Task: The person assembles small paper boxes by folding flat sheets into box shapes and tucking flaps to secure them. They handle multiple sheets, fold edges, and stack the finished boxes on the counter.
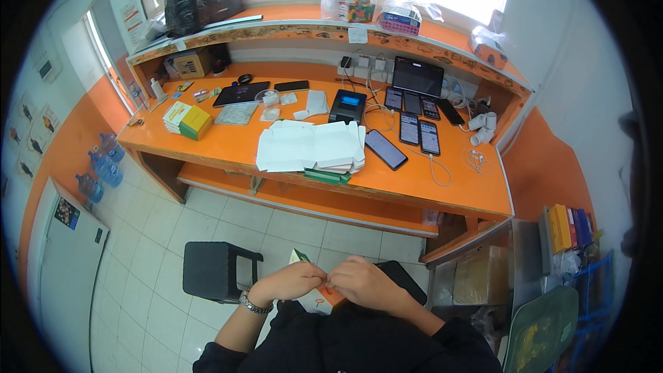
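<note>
Close to my body, both hands work at a small orange and white carton box [331,297] with a green and yellow flap at its far end. My left hand [300,282], below a wristwatch, has its fingers closed on the box's left side. From the right, my right hand [359,278] has its fingers bent and closed on the top edge. The fingertips of the two hands nearly meet over the box. What lies under the fingers is hidden.
Ahead stands an orange desk [456,186] with a stack of flattened white cartons [311,145], yellow-green boxes [188,121], a black card terminal [347,106], several phones [387,148] and cables. A black stool [210,269] is at left; a cardboard box [481,276] sits at right.
</note>
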Action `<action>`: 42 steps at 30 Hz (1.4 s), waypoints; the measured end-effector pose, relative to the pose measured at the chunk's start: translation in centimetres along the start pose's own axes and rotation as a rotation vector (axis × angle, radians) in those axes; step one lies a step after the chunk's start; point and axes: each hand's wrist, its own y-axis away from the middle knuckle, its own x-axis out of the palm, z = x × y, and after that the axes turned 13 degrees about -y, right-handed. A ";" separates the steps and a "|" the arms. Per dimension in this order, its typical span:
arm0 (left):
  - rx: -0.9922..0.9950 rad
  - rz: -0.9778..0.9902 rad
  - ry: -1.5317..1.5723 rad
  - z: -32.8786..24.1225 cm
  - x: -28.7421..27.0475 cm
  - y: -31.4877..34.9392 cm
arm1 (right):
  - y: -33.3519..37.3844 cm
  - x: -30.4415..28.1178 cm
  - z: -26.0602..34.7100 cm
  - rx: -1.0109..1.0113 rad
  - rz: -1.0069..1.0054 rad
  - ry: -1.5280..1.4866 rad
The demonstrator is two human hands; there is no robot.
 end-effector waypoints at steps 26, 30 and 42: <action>-0.019 0.022 0.056 0.5 -0.4 0.2 | -0.1 0.0 -0.4 -0.004 -0.020 -0.027; -0.010 0.039 0.072 0.3 -0.5 0.1 | -0.1 -0.1 -0.7 0.028 -0.005 -0.097; -0.036 0.036 0.067 0.8 -0.1 0.2 | -0.4 0.2 0.0 0.018 0.016 0.005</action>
